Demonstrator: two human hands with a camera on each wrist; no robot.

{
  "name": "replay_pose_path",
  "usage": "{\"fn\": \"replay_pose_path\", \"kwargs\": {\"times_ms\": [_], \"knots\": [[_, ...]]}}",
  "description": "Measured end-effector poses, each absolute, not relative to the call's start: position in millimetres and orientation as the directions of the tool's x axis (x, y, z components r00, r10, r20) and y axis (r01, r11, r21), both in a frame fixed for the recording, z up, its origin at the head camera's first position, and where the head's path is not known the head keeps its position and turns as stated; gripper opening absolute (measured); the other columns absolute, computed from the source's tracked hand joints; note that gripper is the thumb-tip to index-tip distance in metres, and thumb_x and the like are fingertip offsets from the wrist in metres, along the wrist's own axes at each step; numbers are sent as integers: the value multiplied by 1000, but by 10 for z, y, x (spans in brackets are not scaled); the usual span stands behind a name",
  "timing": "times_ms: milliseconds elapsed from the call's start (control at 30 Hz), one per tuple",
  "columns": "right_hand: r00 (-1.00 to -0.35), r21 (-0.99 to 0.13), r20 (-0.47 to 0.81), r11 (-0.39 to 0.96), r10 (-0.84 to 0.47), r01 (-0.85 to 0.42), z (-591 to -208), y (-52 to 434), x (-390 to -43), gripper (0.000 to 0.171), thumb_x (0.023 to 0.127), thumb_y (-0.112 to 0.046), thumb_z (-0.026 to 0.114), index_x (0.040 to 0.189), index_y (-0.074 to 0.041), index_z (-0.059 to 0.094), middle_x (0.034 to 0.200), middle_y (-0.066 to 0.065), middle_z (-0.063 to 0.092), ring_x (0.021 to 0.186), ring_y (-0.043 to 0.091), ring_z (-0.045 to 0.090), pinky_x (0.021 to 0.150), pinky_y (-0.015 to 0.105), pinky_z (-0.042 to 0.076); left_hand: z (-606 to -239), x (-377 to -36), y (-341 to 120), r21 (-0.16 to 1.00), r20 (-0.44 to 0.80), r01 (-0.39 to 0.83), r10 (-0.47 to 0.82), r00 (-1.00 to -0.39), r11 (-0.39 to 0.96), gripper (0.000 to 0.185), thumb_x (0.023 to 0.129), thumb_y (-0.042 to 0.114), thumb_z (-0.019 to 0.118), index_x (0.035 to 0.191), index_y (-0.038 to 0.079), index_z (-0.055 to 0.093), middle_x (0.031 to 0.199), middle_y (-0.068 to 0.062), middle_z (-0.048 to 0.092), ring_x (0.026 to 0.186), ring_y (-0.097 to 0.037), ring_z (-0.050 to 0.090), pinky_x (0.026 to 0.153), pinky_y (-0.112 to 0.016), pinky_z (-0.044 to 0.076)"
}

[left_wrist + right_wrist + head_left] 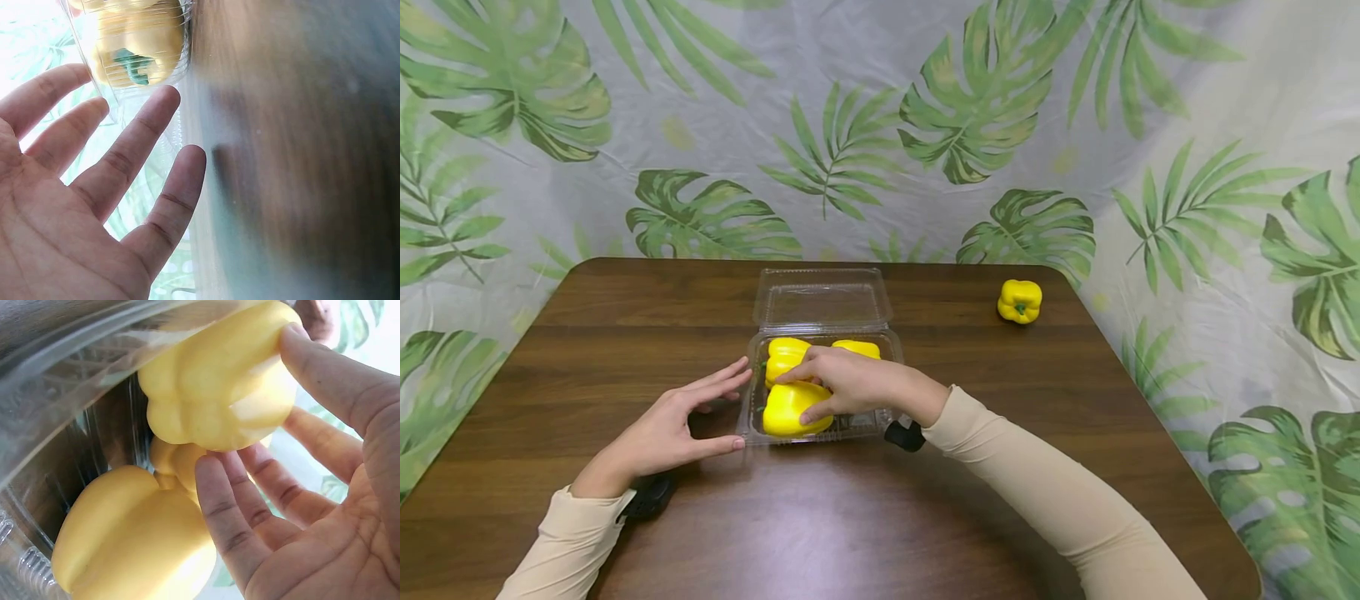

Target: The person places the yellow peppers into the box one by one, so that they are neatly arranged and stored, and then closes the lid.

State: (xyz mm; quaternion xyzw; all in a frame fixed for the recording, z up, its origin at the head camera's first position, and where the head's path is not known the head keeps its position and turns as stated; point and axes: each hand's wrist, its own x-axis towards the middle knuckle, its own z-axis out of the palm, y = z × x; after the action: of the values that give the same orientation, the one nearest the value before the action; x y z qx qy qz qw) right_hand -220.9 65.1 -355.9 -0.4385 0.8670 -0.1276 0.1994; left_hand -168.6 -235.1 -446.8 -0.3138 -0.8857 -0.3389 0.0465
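A clear plastic clamshell box [861, 429] sits on the table with its lid [822, 300] folded back. Three yellow bell peppers are inside it. My right hand [857, 381] reaches in from the right and grips the front-left bell pepper [786, 408] between thumb and fingers; the right wrist view also shows this pepper [219, 381]. Behind it lies another pepper [786, 354]; a third pepper [856, 348] at the back right is partly hidden by my hand. My left hand [673, 421] has its fingers spread at the box's left side, fingertips at the wall.
One more yellow bell pepper [1020, 302] stands at the far right of the brown wooden table [1000, 500]. A leaf-patterned cloth [850, 125] hangs behind the table and along its sides. Dark wrist-worn devices show under both wrists.
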Motion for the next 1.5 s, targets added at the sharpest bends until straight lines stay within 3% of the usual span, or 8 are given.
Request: {"fn": "replay_pose_path", "kwargs": {"times_ms": [233, 433, 633, 933, 1000, 1133, 1233, 1500], "knots": [[-517, -411, -209, 555, -830, -723, -3528, 715, -2234, 69, 98, -34, 81, 159, -16, 54, 122, 6, 65, 102, 20, 57, 88, 28, 46, -4448, -1689, -2347, 566, 287, 585, 527, -800, 581, 86, 86, 37, 92, 160, 16, 54, 171, -7, 46, 120, -18, 72, 94, -39, 62], [-555, -490, -191, 568, -810, -661, -3467, 835, -2301, 68, 98, -32, 81, 159, -15, 54, 134, 8, 66, 119, 23, 66, 104, 36, 54, -4419, -1693, -2333, 566, 281, 583, 529, -801, 583, 86, 86, 39, 92, 160, 16, 54, 171, -6, 45, 122, -19, 71, 94, -39, 61], [-597, -550, -139, 563, -790, -617, -3348, 1029, -2415, 63, 100, -30, 79, 157, -14, 56, 144, 13, 63, 127, 29, 66, 108, 43, 57, -4385, -1708, -2331, 564, 284, 584, 527, -801, 584, 86, 86, 38, 92, 160, 17, 53, 170, -8, 46, 122, -19, 71, 95, -39, 62], [-682, -542, -90, 610, -726, -578, -3191, 1351, -2562, 57, 104, -32, 74, 156, -17, 57, 146, 14, 60, 132, 29, 60, 106, 48, 55, -4372, -1712, -2353, 546, 300, 593, 522, -798, 592, 87, 85, 38, 93, 160, 18, 54, 170, -7, 47, 120, -18, 73, 96, -36, 61], [-701, -539, -82, 623, -709, -567, -3174, 1428, -2588, 56, 104, -33, 73, 156, -19, 57, 147, 13, 59, 124, 29, 61, 101, 46, 55, -4378, -1702, -2355, 546, 303, 594, 522, -797, 591, 87, 85, 38, 93, 160, 18, 54, 170, -7, 47, 120, -18, 73, 96, -35, 61], [-745, -539, -68, 653, -664, -532, -3178, 1601, -2657, 55, 104, -33, 74, 155, -23, 58, 145, 8, 59, 125, 27, 60, 105, 46, 54, -4406, -1673, -2360, 553, 294, 589, 524, -800, 589, 86, 86, 38, 92, 160, 18, 53, 171, -7, 46, 121, -17, 72, 96, -35, 61], [-769, -537, -56, 668, -637, -515, -3206, 1746, -2744, 56, 103, -33, 75, 155, -22, 57, 147, 8, 57, 140, 30, 55, 116, 53, 49, -4426, -1661, -2366, 556, 292, 587, 522, -801, 589, 86, 86, 38, 92, 160, 18, 53, 171, -7, 46, 120, -17, 73, 95, -34, 61], [-838, -511, -75, 743, -541, -434, -3313, 2254, -2959, 62, 104, -35, 74, 159, -22, 51, 167, 11, 45, 154, 37, 42, 120, 60, 42, -4466, -1667, -2358, 570, 291, 583, 522, -802, 578, 86, 86, 38, 92, 160, 17, 53, 170, -8, 46, 120, -18, 73, 94, -36, 61]]}}
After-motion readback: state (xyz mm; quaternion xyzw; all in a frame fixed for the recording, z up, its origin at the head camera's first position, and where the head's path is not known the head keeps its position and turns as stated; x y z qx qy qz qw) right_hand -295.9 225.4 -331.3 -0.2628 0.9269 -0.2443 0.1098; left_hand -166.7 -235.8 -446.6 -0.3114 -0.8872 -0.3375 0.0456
